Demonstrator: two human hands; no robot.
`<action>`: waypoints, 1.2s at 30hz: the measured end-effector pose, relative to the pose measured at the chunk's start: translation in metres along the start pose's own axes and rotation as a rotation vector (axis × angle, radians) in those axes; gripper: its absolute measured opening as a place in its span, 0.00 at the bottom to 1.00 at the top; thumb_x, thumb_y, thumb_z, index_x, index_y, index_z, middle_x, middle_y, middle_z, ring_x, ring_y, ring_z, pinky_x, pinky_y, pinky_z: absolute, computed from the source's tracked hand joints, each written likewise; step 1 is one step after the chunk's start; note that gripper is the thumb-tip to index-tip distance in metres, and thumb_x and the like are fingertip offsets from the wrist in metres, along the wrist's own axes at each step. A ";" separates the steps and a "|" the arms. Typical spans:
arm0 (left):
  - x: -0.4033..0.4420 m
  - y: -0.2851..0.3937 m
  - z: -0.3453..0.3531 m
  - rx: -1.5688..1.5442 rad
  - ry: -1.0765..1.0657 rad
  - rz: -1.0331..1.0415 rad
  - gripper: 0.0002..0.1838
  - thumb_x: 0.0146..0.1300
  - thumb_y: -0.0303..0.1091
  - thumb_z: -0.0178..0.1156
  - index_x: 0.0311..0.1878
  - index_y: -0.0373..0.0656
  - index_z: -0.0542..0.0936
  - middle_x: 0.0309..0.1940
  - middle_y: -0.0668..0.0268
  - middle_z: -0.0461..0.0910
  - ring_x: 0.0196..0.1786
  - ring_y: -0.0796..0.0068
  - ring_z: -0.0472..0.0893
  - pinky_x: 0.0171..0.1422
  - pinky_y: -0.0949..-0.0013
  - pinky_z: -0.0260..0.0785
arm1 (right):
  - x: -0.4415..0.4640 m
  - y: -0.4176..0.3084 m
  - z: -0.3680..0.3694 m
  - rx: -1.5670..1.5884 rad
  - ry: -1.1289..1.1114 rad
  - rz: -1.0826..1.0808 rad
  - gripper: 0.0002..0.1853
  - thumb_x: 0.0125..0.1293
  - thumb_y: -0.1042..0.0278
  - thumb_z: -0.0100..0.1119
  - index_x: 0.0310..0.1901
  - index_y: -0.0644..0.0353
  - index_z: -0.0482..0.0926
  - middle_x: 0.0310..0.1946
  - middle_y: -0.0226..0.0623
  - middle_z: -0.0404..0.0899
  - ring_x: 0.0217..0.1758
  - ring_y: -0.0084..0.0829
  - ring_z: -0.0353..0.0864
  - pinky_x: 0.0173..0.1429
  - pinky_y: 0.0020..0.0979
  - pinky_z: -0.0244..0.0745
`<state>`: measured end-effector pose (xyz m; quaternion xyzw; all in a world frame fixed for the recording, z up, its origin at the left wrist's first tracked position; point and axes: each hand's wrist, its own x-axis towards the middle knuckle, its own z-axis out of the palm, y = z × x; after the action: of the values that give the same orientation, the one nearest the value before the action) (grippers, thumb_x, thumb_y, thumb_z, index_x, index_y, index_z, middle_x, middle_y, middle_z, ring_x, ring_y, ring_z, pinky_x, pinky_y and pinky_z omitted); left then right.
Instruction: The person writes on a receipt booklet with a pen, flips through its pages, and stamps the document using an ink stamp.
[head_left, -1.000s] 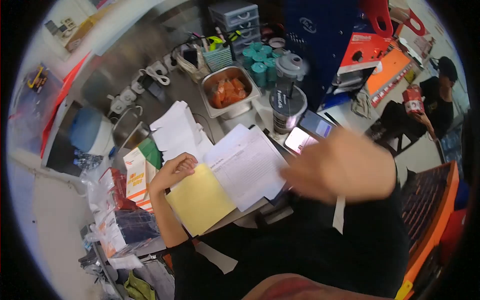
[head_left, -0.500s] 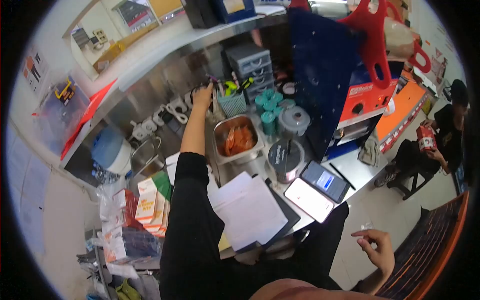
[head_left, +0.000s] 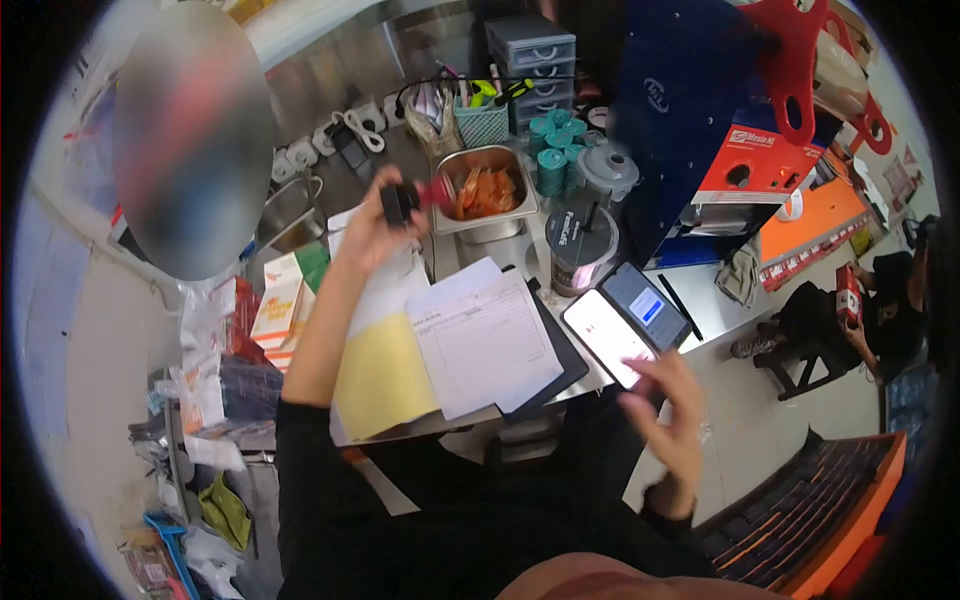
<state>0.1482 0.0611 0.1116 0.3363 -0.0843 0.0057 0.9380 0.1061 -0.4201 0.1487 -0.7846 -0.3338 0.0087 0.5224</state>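
Note:
Raised at the left of the desk, my left hand (head_left: 372,222) is closed around a small black object (head_left: 401,204) with a blurred red end, which looks like a stamp. Below and right of it lie printed forms (head_left: 490,345) and a yellow sheet (head_left: 385,385). My right hand (head_left: 668,410) hovers by the lower corner of a phone with a lit white screen (head_left: 604,335); its fingers are apart, and whether a fingertip touches the screen I cannot tell. A second, dark phone (head_left: 645,308) lies just beyond the first.
Behind the papers stand a metal tray of orange packets (head_left: 487,195), a lidded dark cup (head_left: 581,245) and several teal rolls (head_left: 553,170). A blue-and-red machine (head_left: 745,170) takes up the right side. On the far right, a seated person holds a red box (head_left: 849,298).
My left hand has come back from the rear of the desk, with the black-and-red object now in it. My right hand has moved up and left to the phone.

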 end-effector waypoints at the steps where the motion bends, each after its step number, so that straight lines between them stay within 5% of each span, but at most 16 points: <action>1: -0.028 -0.025 0.030 -0.049 0.085 -0.062 0.14 0.73 0.43 0.58 0.54 0.47 0.72 0.56 0.54 0.73 0.55 0.61 0.74 0.52 0.60 0.74 | 0.022 -0.013 0.029 0.024 -0.016 -0.132 0.31 0.57 0.67 0.74 0.64 0.55 0.78 0.50 0.41 0.74 0.46 0.35 0.80 0.47 0.32 0.75; 2: -0.056 -0.048 0.059 -0.098 0.169 -0.125 0.16 0.72 0.46 0.58 0.52 0.46 0.72 0.56 0.54 0.73 0.54 0.61 0.74 0.51 0.61 0.73 | 0.034 -0.010 0.061 0.156 -0.058 -0.160 0.36 0.53 0.67 0.78 0.64 0.59 0.76 0.62 0.45 0.65 0.62 0.41 0.71 0.54 0.34 0.74; 4: -0.099 -0.084 0.095 -0.303 0.088 -0.179 0.20 0.71 0.51 0.59 0.53 0.46 0.71 0.57 0.55 0.73 0.56 0.64 0.74 0.51 0.62 0.72 | 0.050 -0.018 0.105 0.137 -0.103 -0.277 0.37 0.51 0.68 0.79 0.65 0.55 0.75 0.65 0.46 0.61 0.64 0.46 0.69 0.56 0.38 0.76; 7: -0.149 -0.121 0.120 0.024 0.241 -0.045 0.26 0.71 0.58 0.57 0.56 0.47 0.69 0.58 0.59 0.71 0.60 0.65 0.75 0.60 0.64 0.73 | 0.042 -0.005 0.154 0.180 -0.203 -0.475 0.26 0.58 0.69 0.72 0.60 0.45 0.81 0.63 0.49 0.64 0.58 0.46 0.77 0.55 0.34 0.79; 8: -0.165 -0.130 0.120 0.078 0.278 -0.034 0.26 0.72 0.59 0.56 0.57 0.46 0.68 0.58 0.60 0.71 0.59 0.66 0.75 0.61 0.64 0.73 | 0.029 0.002 0.161 0.147 -0.187 -0.530 0.21 0.53 0.78 0.74 0.51 0.53 0.85 0.58 0.47 0.68 0.58 0.41 0.76 0.50 0.34 0.81; 10: -0.197 -0.153 0.120 0.172 0.347 -0.038 0.28 0.74 0.60 0.52 0.59 0.44 0.68 0.57 0.62 0.71 0.59 0.67 0.76 0.63 0.64 0.72 | 0.006 0.005 0.170 0.118 -0.149 -0.556 0.19 0.50 0.79 0.74 0.46 0.55 0.86 0.51 0.46 0.72 0.48 0.41 0.81 0.47 0.34 0.82; 15: -0.246 -0.196 0.140 0.629 0.556 0.020 0.36 0.79 0.62 0.27 0.61 0.38 0.72 0.55 0.61 0.76 0.58 0.73 0.76 0.66 0.68 0.65 | -0.037 0.024 0.188 0.162 -0.170 -0.684 0.18 0.49 0.81 0.73 0.44 0.57 0.86 0.45 0.45 0.74 0.36 0.41 0.81 0.37 0.33 0.82; 17: -0.257 -0.204 0.148 0.766 0.627 0.107 0.35 0.81 0.59 0.26 0.61 0.38 0.72 0.54 0.61 0.76 0.54 0.72 0.77 0.65 0.68 0.66 | -0.051 0.025 0.189 0.176 -0.145 -0.736 0.12 0.55 0.78 0.69 0.43 0.59 0.84 0.45 0.48 0.75 0.36 0.39 0.79 0.36 0.36 0.79; 20: -0.265 -0.187 0.138 1.017 0.956 0.166 0.33 0.82 0.55 0.26 0.62 0.37 0.73 0.51 0.61 0.77 0.51 0.71 0.77 0.62 0.67 0.67 | -0.058 0.021 0.163 0.472 -0.112 -0.592 0.12 0.59 0.76 0.67 0.45 0.59 0.82 0.46 0.46 0.75 0.40 0.39 0.80 0.41 0.41 0.79; 23: -0.301 -0.150 0.105 1.081 1.122 0.556 0.30 0.82 0.54 0.33 0.67 0.40 0.71 0.51 0.59 0.77 0.52 0.67 0.76 0.61 0.62 0.67 | -0.031 0.016 0.151 1.050 0.364 -0.099 0.15 0.69 0.70 0.55 0.57 0.58 0.77 0.50 0.46 0.77 0.50 0.41 0.79 0.52 0.43 0.79; 25: -0.315 -0.123 0.094 1.540 1.255 0.463 0.30 0.81 0.54 0.39 0.72 0.41 0.68 0.56 0.54 0.75 0.56 0.61 0.74 0.64 0.58 0.64 | -0.019 0.034 0.132 1.624 0.418 0.316 0.20 0.71 0.69 0.49 0.62 0.61 0.74 0.59 0.51 0.76 0.55 0.42 0.79 0.54 0.40 0.79; 27: -0.322 -0.103 0.074 2.099 1.335 0.249 0.28 0.80 0.50 0.43 0.74 0.43 0.66 0.60 0.51 0.72 0.62 0.57 0.70 0.68 0.54 0.61 | -0.007 0.046 0.126 1.679 0.540 0.539 0.20 0.68 0.71 0.50 0.59 0.71 0.74 0.61 0.52 0.74 0.56 0.41 0.77 0.56 0.34 0.77; 28: -0.327 -0.099 0.061 2.152 1.298 0.217 0.28 0.80 0.49 0.44 0.75 0.44 0.65 0.63 0.50 0.70 0.65 0.55 0.67 0.71 0.53 0.57 | -0.007 0.060 0.127 2.034 0.267 0.385 0.20 0.66 0.72 0.52 0.57 0.73 0.74 0.56 0.53 0.74 0.54 0.41 0.73 0.51 0.30 0.76; 30: -0.341 -0.100 0.033 2.266 1.222 0.141 0.28 0.80 0.47 0.44 0.76 0.46 0.63 0.69 0.47 0.64 0.70 0.50 0.61 0.75 0.49 0.50 | -0.009 0.068 0.128 1.928 0.425 0.528 0.18 0.64 0.73 0.53 0.54 0.74 0.75 0.52 0.53 0.73 0.52 0.40 0.70 0.46 0.28 0.75; 36: -0.347 -0.107 0.002 2.244 1.128 0.132 0.28 0.78 0.46 0.46 0.76 0.43 0.63 0.72 0.53 0.64 0.72 0.50 0.59 0.77 0.48 0.48 | -0.006 0.070 0.121 2.120 0.121 0.423 0.20 0.64 0.70 0.56 0.55 0.75 0.75 0.55 0.55 0.73 0.56 0.44 0.71 0.52 0.33 0.78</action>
<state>-0.1875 -0.0069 -0.0100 0.8931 0.3624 0.2635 0.0394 0.0931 -0.3410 0.0339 0.0258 0.0123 0.3443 0.9384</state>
